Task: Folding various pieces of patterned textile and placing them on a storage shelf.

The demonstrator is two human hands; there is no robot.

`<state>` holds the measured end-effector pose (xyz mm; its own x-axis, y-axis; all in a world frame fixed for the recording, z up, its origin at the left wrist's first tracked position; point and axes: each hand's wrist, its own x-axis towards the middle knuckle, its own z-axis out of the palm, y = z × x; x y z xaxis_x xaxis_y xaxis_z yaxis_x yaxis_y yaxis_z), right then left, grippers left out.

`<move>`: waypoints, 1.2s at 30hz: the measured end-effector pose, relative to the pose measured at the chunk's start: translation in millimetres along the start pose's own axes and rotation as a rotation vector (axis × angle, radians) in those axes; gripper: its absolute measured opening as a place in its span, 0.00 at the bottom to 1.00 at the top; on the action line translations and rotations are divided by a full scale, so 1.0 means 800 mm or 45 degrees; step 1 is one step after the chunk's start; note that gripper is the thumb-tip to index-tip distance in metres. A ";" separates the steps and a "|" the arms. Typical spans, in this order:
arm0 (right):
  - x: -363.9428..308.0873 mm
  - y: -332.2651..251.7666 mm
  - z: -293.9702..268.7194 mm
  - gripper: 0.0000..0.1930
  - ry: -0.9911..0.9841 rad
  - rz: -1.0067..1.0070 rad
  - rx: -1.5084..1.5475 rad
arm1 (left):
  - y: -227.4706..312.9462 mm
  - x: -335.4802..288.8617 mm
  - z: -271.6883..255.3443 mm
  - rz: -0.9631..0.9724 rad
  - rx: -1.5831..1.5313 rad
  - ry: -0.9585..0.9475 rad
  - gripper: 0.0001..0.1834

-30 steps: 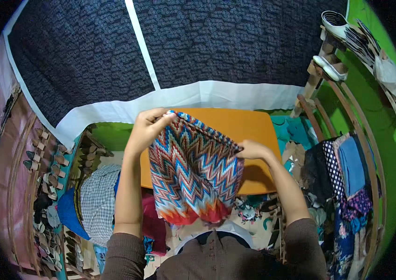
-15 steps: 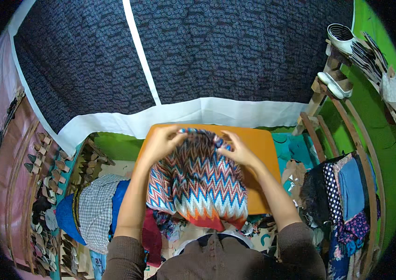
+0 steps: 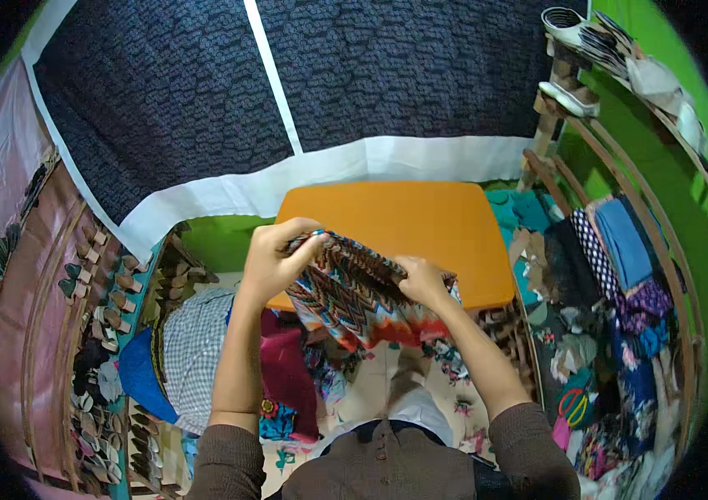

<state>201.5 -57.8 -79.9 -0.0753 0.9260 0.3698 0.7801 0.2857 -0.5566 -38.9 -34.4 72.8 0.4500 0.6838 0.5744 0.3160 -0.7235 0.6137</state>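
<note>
- Left hand point(image 3: 279, 257) and right hand point(image 3: 423, 283) each pinch the upper edge of a zigzag-patterned cloth point(image 3: 350, 300).
- It hangs folded between and below them.
- Beyond both: smooth, round-cornered orange desk point(image 3: 408, 215).

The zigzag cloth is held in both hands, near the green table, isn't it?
Not quite: the table is orange, not green, as the head view shows. The left hand and right hand do both hold the zigzag cloth near it.
</note>
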 end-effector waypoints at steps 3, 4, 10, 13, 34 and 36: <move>-0.053 -0.010 0.027 0.22 0.158 -0.055 0.091 | 0.030 -0.049 -0.038 0.075 0.044 0.108 0.07; -0.071 -0.011 0.024 0.22 0.153 -0.051 0.092 | 0.038 -0.062 -0.045 0.078 0.021 0.165 0.07; -0.151 0.004 -0.011 0.21 0.077 0.273 -0.045 | 0.062 -0.134 -0.091 0.099 0.137 0.291 0.06; -0.179 0.027 -0.043 0.21 0.027 0.223 0.393 | 0.071 -0.161 -0.098 -0.023 0.156 0.322 0.06; -0.220 -0.063 -0.131 0.12 0.244 0.755 1.006 | 0.017 -0.302 0.012 -0.576 0.288 -0.168 0.18; -0.212 -0.077 -0.114 0.11 0.005 0.775 1.026 | 0.051 -0.294 0.050 -1.027 -0.583 -0.228 0.14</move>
<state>223.0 -254.9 -40.6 0.1987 0.9696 -0.1430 0.0333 -0.1525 -0.9877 -98.2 -228.3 -58.9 0.3724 0.9095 -0.1844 0.2461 0.0948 0.9646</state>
